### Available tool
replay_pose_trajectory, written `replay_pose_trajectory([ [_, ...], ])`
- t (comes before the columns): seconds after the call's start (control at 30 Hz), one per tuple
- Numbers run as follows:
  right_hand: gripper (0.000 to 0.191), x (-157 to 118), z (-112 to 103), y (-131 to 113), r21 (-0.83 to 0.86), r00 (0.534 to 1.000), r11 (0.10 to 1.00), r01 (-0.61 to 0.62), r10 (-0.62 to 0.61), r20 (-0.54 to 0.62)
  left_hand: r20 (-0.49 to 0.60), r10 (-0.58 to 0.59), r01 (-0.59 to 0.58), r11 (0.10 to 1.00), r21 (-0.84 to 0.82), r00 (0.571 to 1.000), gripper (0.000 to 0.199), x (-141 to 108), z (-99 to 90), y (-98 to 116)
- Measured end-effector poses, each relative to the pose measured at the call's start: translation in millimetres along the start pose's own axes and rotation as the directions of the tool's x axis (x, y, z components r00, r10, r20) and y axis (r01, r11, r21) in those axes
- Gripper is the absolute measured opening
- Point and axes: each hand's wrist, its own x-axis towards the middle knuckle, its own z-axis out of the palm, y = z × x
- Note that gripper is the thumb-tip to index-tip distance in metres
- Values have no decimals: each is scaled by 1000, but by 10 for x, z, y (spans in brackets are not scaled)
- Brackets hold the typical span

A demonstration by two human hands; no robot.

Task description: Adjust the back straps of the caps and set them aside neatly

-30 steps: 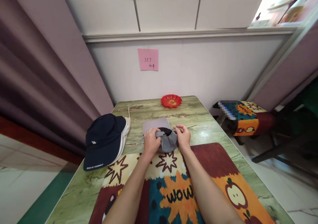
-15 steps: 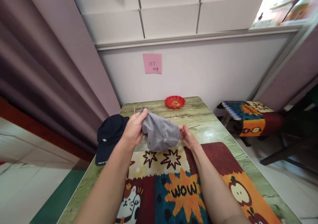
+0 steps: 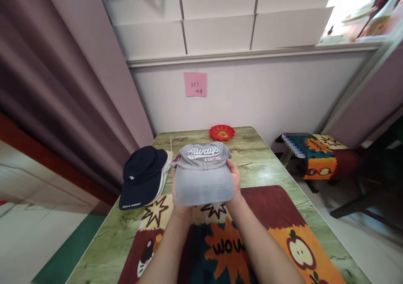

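Observation:
A grey cap [image 3: 204,183] with white "Always" lettering is held above the table, its brim toward me. My left hand [image 3: 182,208] grips its left side, the fingers mostly hidden by the brim. On the right side my right hand [image 3: 235,183] holds the cap, fingers wrapped at the edge. A navy cap [image 3: 143,174] lies at the table's left, on top of a whitish cap [image 3: 166,172] of which only the edge shows.
A red scalloped dish [image 3: 222,132] stands at the back of the green table [image 3: 261,153]. A patterned mat [image 3: 267,204] covers the near part. A pink note [image 3: 195,84] is on the wall; a covered bench [image 3: 321,158] stands at right.
The grey cap has turned so its front lettering and brim face me. My left hand has moved down and off the crown, and both hands now hold the cap's sides.

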Motion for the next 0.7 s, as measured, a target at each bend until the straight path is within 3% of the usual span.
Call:
replay_pose_trajectory([
  [0.13,53,-20,63,-62,146,999,989,0,-5,35,-8,153,-152,973,-175,988,79,58,191,207],
  [0.27,78,-85,132,-93,180,993,983,-36,15,116,59,124,-107,967,-232,991,86,-7,476,141],
  [0.37,66,-99,180,-74,184,994,983,19,-40,107,98,115,-92,972,-215,989,89,-34,613,-36],
  [0.47,56,-105,193,-67,146,993,988,57,-71,95,56,98,-86,979,-185,994,73,-8,664,-105],
  [0.6,57,-127,157,-103,-12,996,996,87,-87,8,-38,-3,0,996,-88,999,52,5,677,12],
  [0.7,50,-140,130,-125,-179,997,983,50,-60,-47,-84,15,-19,999,-42,996,50,-36,695,111],
])
